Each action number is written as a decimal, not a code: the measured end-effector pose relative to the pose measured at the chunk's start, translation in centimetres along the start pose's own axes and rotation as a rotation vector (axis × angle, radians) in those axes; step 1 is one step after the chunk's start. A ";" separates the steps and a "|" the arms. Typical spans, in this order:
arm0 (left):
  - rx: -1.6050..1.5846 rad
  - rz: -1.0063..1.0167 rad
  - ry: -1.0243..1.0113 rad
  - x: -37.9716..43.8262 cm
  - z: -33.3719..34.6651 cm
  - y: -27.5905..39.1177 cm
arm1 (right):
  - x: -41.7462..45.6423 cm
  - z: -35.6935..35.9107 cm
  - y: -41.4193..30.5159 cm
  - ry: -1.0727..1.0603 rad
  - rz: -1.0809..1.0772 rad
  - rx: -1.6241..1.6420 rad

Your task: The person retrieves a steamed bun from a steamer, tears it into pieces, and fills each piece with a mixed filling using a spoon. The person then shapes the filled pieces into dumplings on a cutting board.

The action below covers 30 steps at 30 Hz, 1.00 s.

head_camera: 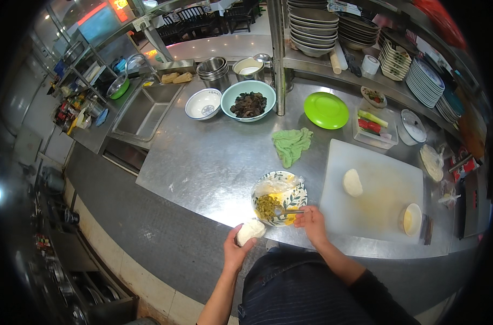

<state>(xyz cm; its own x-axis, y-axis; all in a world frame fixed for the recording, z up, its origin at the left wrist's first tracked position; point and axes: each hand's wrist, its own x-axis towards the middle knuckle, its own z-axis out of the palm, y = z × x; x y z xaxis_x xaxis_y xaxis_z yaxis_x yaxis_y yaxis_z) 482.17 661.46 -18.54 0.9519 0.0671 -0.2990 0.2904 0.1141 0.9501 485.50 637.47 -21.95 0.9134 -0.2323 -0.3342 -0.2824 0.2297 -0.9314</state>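
Note:
A flattened round of white dough [251,232] rests in my left hand [235,251], just off the front edge of the steel counter. My right hand [311,222] grips the handle of a metal spoon [289,211]. The spoon's bowl dips into chopped green filling [266,206] on a leaf-patterned plate [297,194]. Crumpled clear plastic film [277,185] lies on the far side of that plate. On the white cutting board [340,157] to the right lies a second piece of dough [353,183]. A small bowl [412,219] with something pale yellow inside stands near the board's right edge.
Beyond the plate lies a green cloth [291,146], with a lime-green plate [326,110] farther back. A turquoise bowl [227,92] holds dark wood-ear fungus, beside a white bowl [203,105]. A clear container [375,136] of vegetables stands behind the board. A steel post [279,61] rises from the counter.

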 end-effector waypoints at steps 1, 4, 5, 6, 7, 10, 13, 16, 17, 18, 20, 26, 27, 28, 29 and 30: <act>-0.004 0.001 0.011 0.0 0.2 0.4 | -0.1 -0.3 0.1 0.009 -0.017 0.002; 0.016 0.026 0.036 0.4 0.3 0.4 | -0.4 -1.0 -0.7 0.017 -0.042 -0.002; 0.027 0.038 0.043 0.6 0.3 0.3 | -0.6 -1.2 -1.1 0.017 -0.046 -0.005; 0.058 0.053 0.041 0.8 0.5 0.4 | -0.8 -1.4 -1.4 0.014 -0.064 -0.014; 0.088 0.067 0.038 1.1 0.7 0.5 | -0.9 -1.5 -1.7 0.011 -0.082 -0.024; 0.061 0.056 -0.002 1.8 1.6 0.9 | -1.4 -1.9 -2.9 -0.002 -0.159 -0.043; 0.017 0.060 -0.018 2.4 2.5 1.0 | -2.0 -1.9 -4.9 -0.020 -0.241 -0.063; 0.002 0.098 -0.025 3.1 3.5 1.1 | -2.9 -1.2 -7.5 -0.040 -0.315 -0.125; 0.000 0.112 -0.029 3.3 3.8 1.1 | -3.2 -0.9 -8.2 -0.047 -0.338 -0.151; 0.043 0.134 -0.019 3.5 4.0 0.8 | -3.4 -0.7 -8.8 -0.064 -0.382 -0.215; 0.130 0.178 0.003 4.1 4.1 0.0 | -3.9 -0.4 -9.8 -0.100 -0.469 -0.344; 0.425 0.352 0.066 4.7 5.5 1.0 | -5.4 -0.3 -11.4 -0.225 -0.861 -0.769; 0.381 0.339 0.081 4.7 5.8 1.2 | -5.7 -0.3 -11.5 -0.229 -0.915 -0.829; 0.336 0.325 0.096 4.7 6.1 1.4 | -5.8 -0.3 -11.3 -0.229 -0.939 -0.857; 0.291 0.312 0.110 4.7 6.3 1.5 | -5.9 -0.3 -11.1 -0.227 -0.963 -0.885; 0.321 0.325 0.108 4.7 6.3 1.5 | -6.0 -0.3 -10.9 -0.226 -0.987 -0.913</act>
<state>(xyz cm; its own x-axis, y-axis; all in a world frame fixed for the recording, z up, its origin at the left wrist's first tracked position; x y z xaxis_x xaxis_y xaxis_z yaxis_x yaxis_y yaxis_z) 487.69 655.73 -18.00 0.9878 0.1534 0.0270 0.0109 -0.2413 0.9704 482.97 636.06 -9.81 0.8489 0.2441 0.4687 0.4992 -0.6617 -0.5594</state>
